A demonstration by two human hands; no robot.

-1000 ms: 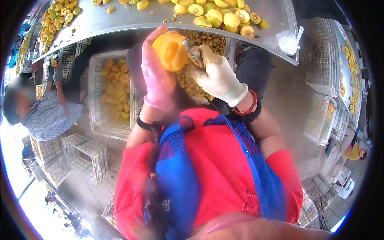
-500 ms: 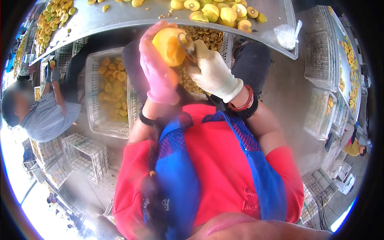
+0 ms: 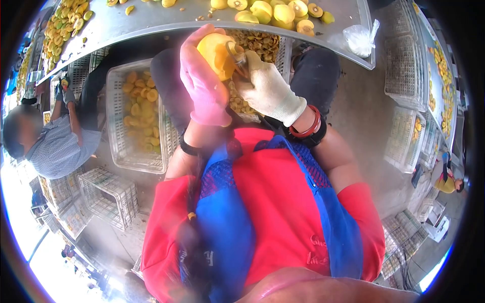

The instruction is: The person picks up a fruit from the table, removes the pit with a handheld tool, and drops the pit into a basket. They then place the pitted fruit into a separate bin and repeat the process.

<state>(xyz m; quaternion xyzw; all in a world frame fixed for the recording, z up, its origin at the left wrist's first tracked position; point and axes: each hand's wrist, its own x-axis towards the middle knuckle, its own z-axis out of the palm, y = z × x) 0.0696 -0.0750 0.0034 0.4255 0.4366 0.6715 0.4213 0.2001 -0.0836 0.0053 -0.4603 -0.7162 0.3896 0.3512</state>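
Observation:
A yellow-orange fruit (image 3: 214,52) rests in my left hand (image 3: 201,83), which wears a pinkish glove and has its fingers curled round the fruit's far side. My right hand (image 3: 269,90), in a whitish glove, is closed on a small metal tool (image 3: 237,56) with a curved loop that touches the fruit's right side. Both hands are above my lap, short of the metal table's edge. Below them, many small brownish-yellow pieces (image 3: 262,44) lie in a crate between my legs.
The metal table (image 3: 192,15) holds halved yellow fruit (image 3: 283,12) and a knotted clear plastic bag (image 3: 359,40). A white crate of fruit pieces (image 3: 141,113) stands at the left. An empty crate (image 3: 108,197) lies lower left. A co-worker (image 3: 63,144) sits far left; crates (image 3: 405,70) are stacked right.
My left hand and the fruit have shifted slightly right, and the fruit looks turned a little. The tool stays against it. The view has shifted slightly.

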